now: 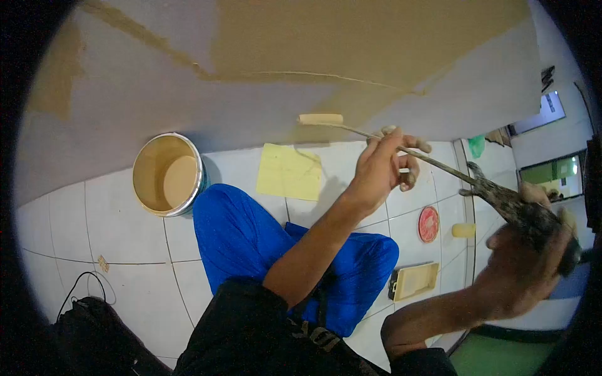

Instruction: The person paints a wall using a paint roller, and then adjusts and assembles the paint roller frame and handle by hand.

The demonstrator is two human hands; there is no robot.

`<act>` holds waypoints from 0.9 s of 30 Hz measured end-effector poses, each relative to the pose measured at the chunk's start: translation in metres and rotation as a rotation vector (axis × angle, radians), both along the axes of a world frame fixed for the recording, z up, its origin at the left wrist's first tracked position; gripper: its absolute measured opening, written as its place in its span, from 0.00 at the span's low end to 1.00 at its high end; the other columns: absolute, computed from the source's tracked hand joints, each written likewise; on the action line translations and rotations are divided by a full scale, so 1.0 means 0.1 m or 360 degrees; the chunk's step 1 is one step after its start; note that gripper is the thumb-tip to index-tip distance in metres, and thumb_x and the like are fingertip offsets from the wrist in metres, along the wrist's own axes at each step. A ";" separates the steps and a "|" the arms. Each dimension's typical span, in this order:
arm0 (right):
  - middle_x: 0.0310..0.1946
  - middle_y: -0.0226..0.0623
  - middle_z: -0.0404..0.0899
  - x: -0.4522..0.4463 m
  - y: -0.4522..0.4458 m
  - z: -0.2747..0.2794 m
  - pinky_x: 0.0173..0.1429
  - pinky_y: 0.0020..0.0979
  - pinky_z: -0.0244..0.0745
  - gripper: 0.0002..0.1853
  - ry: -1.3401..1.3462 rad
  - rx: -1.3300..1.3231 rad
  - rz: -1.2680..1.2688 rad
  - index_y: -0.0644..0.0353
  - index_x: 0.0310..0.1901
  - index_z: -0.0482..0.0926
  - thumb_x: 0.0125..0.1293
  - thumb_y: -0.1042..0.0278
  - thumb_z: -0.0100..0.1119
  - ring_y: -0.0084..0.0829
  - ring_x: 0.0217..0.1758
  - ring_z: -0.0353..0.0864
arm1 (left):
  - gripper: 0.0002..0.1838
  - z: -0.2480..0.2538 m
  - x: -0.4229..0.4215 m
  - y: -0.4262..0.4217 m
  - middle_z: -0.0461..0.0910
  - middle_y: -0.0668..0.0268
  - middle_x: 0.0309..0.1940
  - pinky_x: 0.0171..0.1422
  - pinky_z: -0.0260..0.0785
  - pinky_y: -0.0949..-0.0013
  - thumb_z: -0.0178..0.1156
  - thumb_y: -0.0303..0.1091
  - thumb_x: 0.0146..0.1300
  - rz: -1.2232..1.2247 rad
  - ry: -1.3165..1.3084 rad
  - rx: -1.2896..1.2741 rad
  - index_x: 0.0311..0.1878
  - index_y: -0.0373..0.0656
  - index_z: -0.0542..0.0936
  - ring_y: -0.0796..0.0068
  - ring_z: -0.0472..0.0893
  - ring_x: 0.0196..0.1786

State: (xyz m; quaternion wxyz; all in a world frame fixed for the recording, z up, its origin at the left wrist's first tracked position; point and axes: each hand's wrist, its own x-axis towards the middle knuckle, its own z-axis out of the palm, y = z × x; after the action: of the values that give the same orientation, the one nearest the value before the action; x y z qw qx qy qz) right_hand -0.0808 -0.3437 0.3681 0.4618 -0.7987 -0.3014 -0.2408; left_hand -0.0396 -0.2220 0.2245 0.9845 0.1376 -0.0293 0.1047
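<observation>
A paint roller (321,119) with a small beige sleeve on a long thin rod reaches toward the wall. My right hand (523,263) grips its dark, paint-crusted handle (508,203). Further along, the rod lies in my left hand (382,164), between thumb and index finger, with the other fingers curled loosely. The sleeve is close to the lower part of the wall (251,116); whether it touches cannot be made out. Beige paint covers patches of this grey surface. Below the sleeve, a yellow sheet (288,172) rests on the floor.
An open bucket (182,147) of beige paint stands by my knee. On the white tiles (122,213) to the right are a red lid (429,224), a yellow cylinder (464,230) and a cream tray (416,280). A black bag (94,335) sits at lower left.
</observation>
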 end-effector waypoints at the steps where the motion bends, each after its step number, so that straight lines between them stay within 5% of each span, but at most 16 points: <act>1: 0.38 0.49 0.81 0.07 0.12 -0.16 0.18 0.19 0.65 0.17 0.0082 0.0143 0.0039 0.65 0.47 0.71 0.71 0.58 0.44 0.23 0.19 0.74 | 0.18 -0.16 0.06 0.00 0.75 0.60 0.35 0.23 0.55 0.74 0.44 0.45 0.69 -0.0013 0.0064 -0.0018 0.42 0.37 0.71 0.76 0.67 0.23; 5: 0.33 0.42 0.81 0.45 0.44 -0.87 0.19 0.19 0.67 0.05 0.0545 0.0390 0.0321 0.63 0.41 0.70 0.68 0.71 0.52 0.21 0.19 0.74 | 0.18 -1.32 0.51 0.14 0.75 0.62 0.35 0.23 0.55 0.74 0.44 0.44 0.69 0.0009 0.0448 -0.0148 0.45 0.35 0.71 0.78 0.65 0.23; 11: 0.35 0.47 0.81 0.19 0.40 -0.51 0.18 0.21 0.68 0.09 0.0361 0.0385 0.0298 0.67 0.43 0.70 0.66 0.72 0.55 0.23 0.18 0.75 | 0.18 -1.16 0.41 0.21 0.76 0.62 0.36 0.23 0.55 0.75 0.43 0.44 0.69 -0.0295 0.0040 -0.0038 0.45 0.36 0.71 0.78 0.65 0.23; 15: 0.36 0.54 0.79 -0.07 0.05 -0.09 0.17 0.24 0.69 0.22 0.0139 0.0259 0.0124 0.67 0.49 0.68 0.71 0.51 0.43 0.29 0.17 0.75 | 0.20 -0.18 0.05 0.05 0.76 0.54 0.41 0.23 0.55 0.74 0.41 0.46 0.71 -0.0036 -0.0113 0.0086 0.44 0.36 0.70 0.76 0.68 0.23; 18: 0.36 0.56 0.79 -0.16 0.01 -0.13 0.17 0.24 0.70 0.22 0.0141 0.0278 0.0158 0.64 0.50 0.66 0.70 0.50 0.44 0.29 0.17 0.76 | 0.20 -0.15 -0.02 0.03 0.76 0.52 0.40 0.22 0.55 0.73 0.40 0.46 0.71 0.0005 -0.0053 0.0046 0.44 0.35 0.69 0.75 0.68 0.21; 23: 0.38 0.49 0.80 0.08 0.39 -0.76 0.19 0.20 0.68 0.09 0.0506 0.0485 0.0281 0.64 0.45 0.67 0.67 0.73 0.53 0.24 0.19 0.75 | 0.17 -1.06 0.27 0.10 0.78 0.55 0.41 0.26 0.59 0.74 0.41 0.42 0.69 0.0035 0.0362 -0.0014 0.42 0.36 0.71 0.77 0.69 0.25; 27: 0.38 0.46 0.80 0.08 0.43 -0.94 0.23 0.19 0.70 0.09 0.0619 0.0425 0.0478 0.63 0.45 0.67 0.64 0.79 0.54 0.21 0.22 0.75 | 0.14 -1.28 0.27 0.17 0.78 0.56 0.41 0.26 0.59 0.74 0.44 0.40 0.67 -0.0025 0.0410 -0.0035 0.45 0.38 0.69 0.77 0.68 0.23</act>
State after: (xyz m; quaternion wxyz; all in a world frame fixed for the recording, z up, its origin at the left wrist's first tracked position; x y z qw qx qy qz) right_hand -0.0730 -0.3007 0.2739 0.6428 -0.7083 -0.2876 -0.0495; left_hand -0.0127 -0.2047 0.0968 0.9824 0.1388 0.0975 0.0788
